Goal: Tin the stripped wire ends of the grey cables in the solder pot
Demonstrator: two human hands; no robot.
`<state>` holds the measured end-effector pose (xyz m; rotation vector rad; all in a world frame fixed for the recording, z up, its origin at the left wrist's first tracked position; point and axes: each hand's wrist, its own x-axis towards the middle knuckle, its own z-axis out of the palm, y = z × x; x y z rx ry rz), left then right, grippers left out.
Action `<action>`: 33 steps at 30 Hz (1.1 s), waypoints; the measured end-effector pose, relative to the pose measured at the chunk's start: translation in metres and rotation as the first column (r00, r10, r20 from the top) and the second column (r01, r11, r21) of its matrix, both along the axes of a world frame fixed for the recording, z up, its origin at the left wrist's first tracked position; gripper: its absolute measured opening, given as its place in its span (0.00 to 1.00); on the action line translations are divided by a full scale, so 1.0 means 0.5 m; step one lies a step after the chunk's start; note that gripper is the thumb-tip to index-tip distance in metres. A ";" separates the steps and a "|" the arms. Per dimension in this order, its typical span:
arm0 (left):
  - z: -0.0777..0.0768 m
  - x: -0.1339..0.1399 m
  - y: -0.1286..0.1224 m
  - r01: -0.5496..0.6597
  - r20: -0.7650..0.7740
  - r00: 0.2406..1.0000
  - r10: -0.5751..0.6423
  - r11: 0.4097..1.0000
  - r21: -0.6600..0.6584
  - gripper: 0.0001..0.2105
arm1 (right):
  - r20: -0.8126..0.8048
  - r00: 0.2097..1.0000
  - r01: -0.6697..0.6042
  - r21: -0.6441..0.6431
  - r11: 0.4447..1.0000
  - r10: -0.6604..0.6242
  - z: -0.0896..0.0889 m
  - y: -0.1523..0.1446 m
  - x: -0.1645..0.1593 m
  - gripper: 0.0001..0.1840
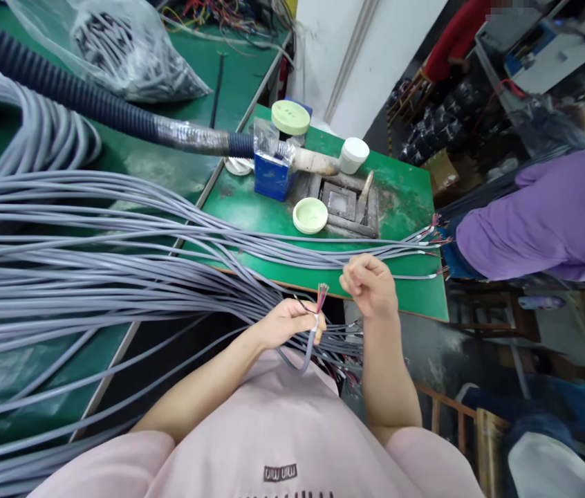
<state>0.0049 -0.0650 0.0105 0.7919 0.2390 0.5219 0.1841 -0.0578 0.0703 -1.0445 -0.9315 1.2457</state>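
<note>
My left hand (283, 324) pinches a grey cable (310, 351) just below its stripped end, where a white band shows. Thin red and dark wires (322, 297) fan upward out of that end, and one black wire bends off to the left. To the right of them, my right hand (373, 285) is raised with its fingers curled closed, apart from the wires. Whatever those fingers hold, if anything, is hidden. Just beyond my hands, a bundle of grey cables (292, 254) lies across the green table, its stripped ends at the right edge.
A solder pot (341, 200) is set into the green table (406, 200), beside a pale green dish (310, 215), a white cup (353, 153) and a blue box (272, 176). A black hose (116, 111) ends above the pot. A person in purple (546, 214) is at the right.
</note>
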 end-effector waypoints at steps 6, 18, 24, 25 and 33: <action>-0.003 0.000 0.007 0.026 0.076 0.997 -0.025 1.000 -0.003 0.20 | 0.115 0.943 -0.296 -0.146 0.944 0.313 -0.030 -0.019 -0.018 0.12; -0.010 -0.007 0.014 -0.091 -0.030 0.995 0.092 0.996 0.019 0.17 | 0.024 0.989 -0.144 -0.034 0.989 0.144 -0.027 -0.016 -0.070 0.14; -0.006 -0.006 0.015 -0.249 0.040 0.966 0.255 0.961 -0.122 0.17 | 0.079 0.994 -0.080 -0.020 0.997 0.081 -0.035 -0.016 -0.078 0.11; -0.005 -0.007 0.017 -0.267 0.026 0.962 0.272 0.957 -0.116 0.17 | 0.095 0.993 -0.071 -0.015 0.997 0.072 -0.036 -0.017 -0.076 0.09; -0.017 -0.008 0.028 -0.355 -0.088 0.929 0.360 0.933 0.067 0.13 | 0.243 0.966 0.088 0.023 0.996 -0.091 -0.034 -0.036 -0.042 0.03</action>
